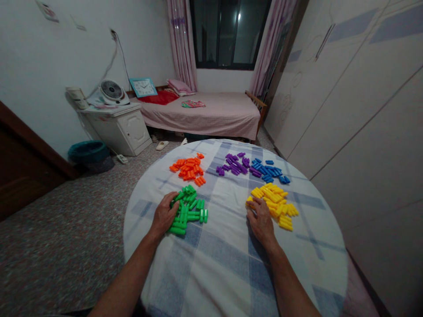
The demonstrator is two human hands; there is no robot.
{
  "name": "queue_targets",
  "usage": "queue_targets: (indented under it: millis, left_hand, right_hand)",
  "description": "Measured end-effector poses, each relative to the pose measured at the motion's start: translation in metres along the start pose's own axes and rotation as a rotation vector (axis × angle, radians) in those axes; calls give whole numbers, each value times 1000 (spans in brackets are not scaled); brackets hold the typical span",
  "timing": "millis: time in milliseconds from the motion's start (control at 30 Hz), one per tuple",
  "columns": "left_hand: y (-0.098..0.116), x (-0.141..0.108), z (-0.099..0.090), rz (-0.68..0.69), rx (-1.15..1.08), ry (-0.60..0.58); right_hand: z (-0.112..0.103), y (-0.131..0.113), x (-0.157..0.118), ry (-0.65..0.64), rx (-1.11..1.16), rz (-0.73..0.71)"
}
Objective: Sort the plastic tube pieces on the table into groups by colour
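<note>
On the round table lie loose plastic pieces shaped like short joined tubes, sorted in piles by colour. My left hand (165, 213) rests against the left side of the green pieces (188, 211), its fingers apart and curved over the pile's edge. At the left edge of the yellow pieces (276, 200) is my right hand (261, 219), fingers bent and apart, the tips touching or just beside a yellow piece. Neither hand lifts anything that I can see. Farther back are orange pieces (190, 168), purple pieces (236, 165) and blue pieces (269, 170); a few purple ones touch the blue.
A checked cloth (218, 264) covers the table. Beyond stands a bed (211, 114) with a clock (143, 87) at its left end. A white cabinet (132, 130) with a fan (112, 90) and a bin (87, 152) are at left. A wardrobe (346, 110) borders the right.
</note>
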State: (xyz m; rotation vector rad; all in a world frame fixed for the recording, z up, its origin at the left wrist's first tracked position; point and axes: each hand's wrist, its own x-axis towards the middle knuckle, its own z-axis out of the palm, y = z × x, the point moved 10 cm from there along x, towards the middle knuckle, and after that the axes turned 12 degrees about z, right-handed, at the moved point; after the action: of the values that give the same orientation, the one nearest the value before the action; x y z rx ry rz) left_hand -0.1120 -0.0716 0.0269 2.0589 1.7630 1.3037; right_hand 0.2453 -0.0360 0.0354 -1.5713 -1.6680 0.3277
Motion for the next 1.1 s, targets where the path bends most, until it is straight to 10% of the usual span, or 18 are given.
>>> queue_targets:
  millis: [800,1100]
  left_hand:
    - [-3,0,5,-23,17,5]
    - [41,19,64,10,32,-40]
  right_hand:
    - [2,2,-1,6,-18,-16]
    - [4,6,0,20,10,-19]
